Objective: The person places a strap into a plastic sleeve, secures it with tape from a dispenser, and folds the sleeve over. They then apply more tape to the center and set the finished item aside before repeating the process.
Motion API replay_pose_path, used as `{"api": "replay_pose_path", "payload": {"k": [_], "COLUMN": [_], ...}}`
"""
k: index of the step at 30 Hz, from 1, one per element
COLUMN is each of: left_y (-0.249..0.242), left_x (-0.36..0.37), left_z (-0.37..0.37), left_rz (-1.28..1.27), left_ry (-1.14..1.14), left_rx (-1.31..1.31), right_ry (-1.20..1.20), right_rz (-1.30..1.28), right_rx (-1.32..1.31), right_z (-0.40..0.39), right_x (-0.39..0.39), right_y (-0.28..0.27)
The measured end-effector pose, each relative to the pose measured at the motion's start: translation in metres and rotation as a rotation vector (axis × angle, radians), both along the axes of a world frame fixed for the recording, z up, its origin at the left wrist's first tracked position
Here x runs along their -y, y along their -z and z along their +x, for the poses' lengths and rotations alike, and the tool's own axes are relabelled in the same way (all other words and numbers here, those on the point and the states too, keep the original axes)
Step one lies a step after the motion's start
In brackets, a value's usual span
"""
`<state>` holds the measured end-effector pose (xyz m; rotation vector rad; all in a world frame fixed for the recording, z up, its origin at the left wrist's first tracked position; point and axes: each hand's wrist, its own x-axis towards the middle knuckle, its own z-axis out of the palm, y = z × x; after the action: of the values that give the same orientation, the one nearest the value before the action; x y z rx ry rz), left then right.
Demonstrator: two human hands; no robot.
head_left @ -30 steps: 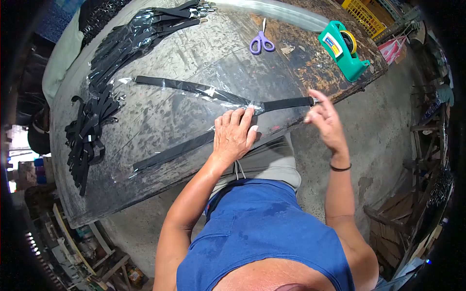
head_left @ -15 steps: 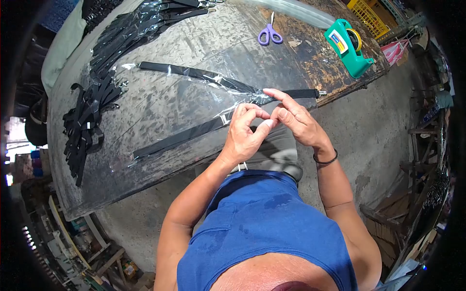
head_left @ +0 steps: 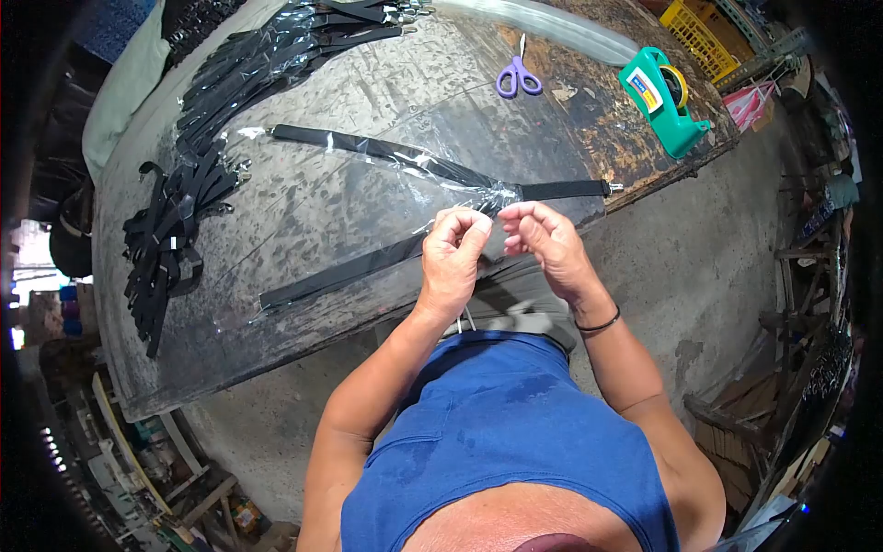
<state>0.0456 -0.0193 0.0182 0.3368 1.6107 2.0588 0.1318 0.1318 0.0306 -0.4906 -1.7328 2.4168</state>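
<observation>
A pair of black suspenders (head_left: 359,267) lies spread in a Y on the tabletop, its straps partly under shiny clear plastic. A metal clip shows at its right end. My left hand (head_left: 451,264) is over the table's near edge, thumb and fingers pinched together; whatever they hold, if anything, is too small to make out. Close by on the right, my right hand (head_left: 555,253) has its fingers loosely bent and apart, with nothing visible in them. Both hands are just below the point where the straps meet, and partly cover the lower strap.
Purple scissors (head_left: 518,78) and a green tape dispenser (head_left: 664,103) lie farther back on the worn table (head_left: 303,198). Piles of black straps (head_left: 170,235) cover its left side. A clear plastic roll (head_left: 552,28) runs along the back, near a yellow crate (head_left: 704,41).
My hands have drawn apart from each other and moved slightly down toward my body. My left fingers have closed into a tighter pinch. The suspenders stay in place on the table.
</observation>
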Motion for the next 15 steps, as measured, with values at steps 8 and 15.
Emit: {"api": "replay_pose_path", "payload": {"k": [8,15], "left_y": [-0.004,0.012], "left_x": [0.004,0.005], "left_z": [0.006,-0.029], "left_rz": [-0.19,-0.577], "left_ry": [0.049,0.026], "left_rx": [-0.271,-1.22], "right_ry": [0.122,-0.02], "right_rz": [0.401,0.531], "right_rx": [-0.034,0.161], "right_z": [-0.001,-0.022], "right_x": [-0.004,-0.064], "right_y": [-0.001,-0.019]}}
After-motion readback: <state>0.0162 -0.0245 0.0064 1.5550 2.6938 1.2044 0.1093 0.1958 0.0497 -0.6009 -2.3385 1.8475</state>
